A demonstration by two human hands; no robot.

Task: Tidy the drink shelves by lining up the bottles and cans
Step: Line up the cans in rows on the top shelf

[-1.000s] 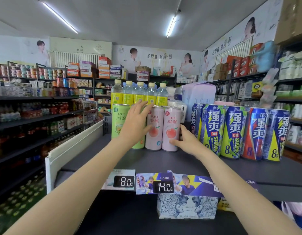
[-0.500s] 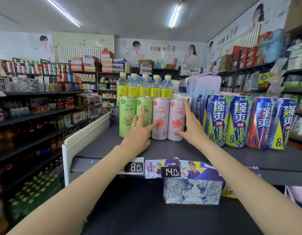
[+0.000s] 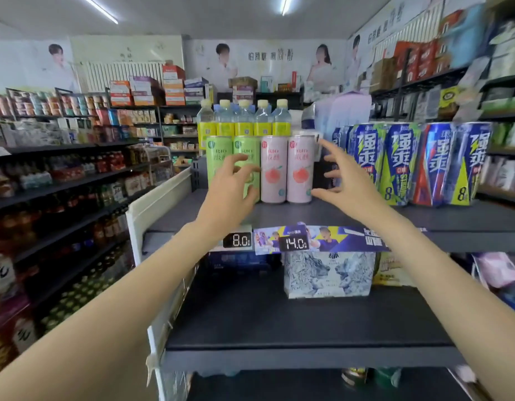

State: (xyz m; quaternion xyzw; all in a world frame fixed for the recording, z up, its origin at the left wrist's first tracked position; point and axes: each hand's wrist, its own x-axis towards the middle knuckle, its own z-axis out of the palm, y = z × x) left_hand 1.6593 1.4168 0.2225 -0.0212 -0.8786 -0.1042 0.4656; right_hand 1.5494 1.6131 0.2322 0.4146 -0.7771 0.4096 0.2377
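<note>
Green n pink cans (image 3: 260, 169) already lined up on top shelf (image 3: 322, 211) imo; left hand (image 3: 233, 189) loosely curled by green ones, right hand (image 3: 347, 180) spread, empty. Blue cans (image 3: 412, 163) prob next.

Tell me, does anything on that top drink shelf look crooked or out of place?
Mostly tidy: the green cans and pink cans stand upright in one row. The blue cans at right look less even, some leaning and overlapping, though the wide lens may exaggerate that.

Past your fingers, "RIO" tops the slim green cans (image 3: 220, 157) and pink cans (image 3: 273, 169); below them, black digital price tags (image 3: 241, 241) read "8.0" and "14.0".
</note>
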